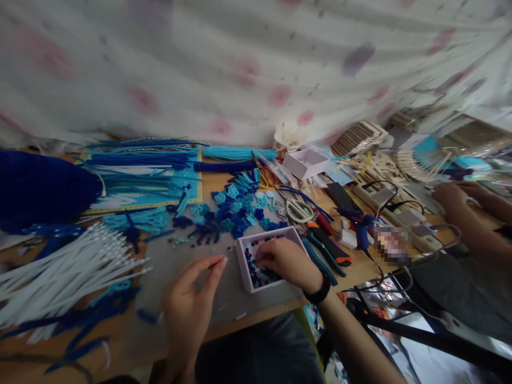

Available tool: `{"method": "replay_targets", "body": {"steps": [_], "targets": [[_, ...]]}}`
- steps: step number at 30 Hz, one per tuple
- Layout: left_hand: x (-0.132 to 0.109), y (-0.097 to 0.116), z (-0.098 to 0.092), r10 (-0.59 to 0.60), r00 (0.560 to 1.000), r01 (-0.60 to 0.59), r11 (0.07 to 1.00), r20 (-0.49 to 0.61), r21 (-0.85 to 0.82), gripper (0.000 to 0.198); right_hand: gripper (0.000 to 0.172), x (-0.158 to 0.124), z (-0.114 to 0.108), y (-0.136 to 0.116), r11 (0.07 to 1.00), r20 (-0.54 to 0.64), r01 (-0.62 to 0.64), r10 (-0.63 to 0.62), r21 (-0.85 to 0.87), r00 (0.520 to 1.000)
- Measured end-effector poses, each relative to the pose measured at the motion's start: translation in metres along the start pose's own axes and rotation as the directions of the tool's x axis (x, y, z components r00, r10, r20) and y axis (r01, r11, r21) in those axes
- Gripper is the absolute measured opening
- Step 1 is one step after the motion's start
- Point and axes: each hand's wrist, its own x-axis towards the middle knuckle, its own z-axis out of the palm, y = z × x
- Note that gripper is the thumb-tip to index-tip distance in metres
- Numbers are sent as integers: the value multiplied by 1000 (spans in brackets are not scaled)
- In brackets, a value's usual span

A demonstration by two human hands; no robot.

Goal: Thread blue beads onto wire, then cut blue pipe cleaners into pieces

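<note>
My left hand is above the grey mat, thumb and forefinger pinched on a thin wire. A small dark bead shows at the wire's tip. Right of it, a white box holds many small blue, dark and pale beads. My right hand, with a black band at the wrist, reaches into this box. Its fingers are bent together among the beads, and what they pinch is hidden. Behind the box lie blue and turquoise flower shapes. A few loose beads are on the mat.
White stems and a dark blue bundle fill the left side. Scissors, pliers and a blue glue gun lie to the right. An empty white box stands behind. Another person's arms are at far right.
</note>
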Motion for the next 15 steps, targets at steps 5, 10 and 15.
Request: {"method": "replay_targets", "body": {"steps": [5, 10, 15], "targets": [[-1, -1, 4, -87, 996, 88, 989, 7, -118, 5, 4, 6, 3, 3, 999, 55, 43, -43, -1, 998], [-6, 3, 4, -99, 995, 102, 985, 29, -141, 4, 4, 2, -7, 7, 990, 71, 129, -133, 58, 989], [-9, 14, 1, -51, 998, 55, 987, 30, -153, 4, 11, -31, -22, 14, 841, -269, 238, -115, 485, 956]]}}
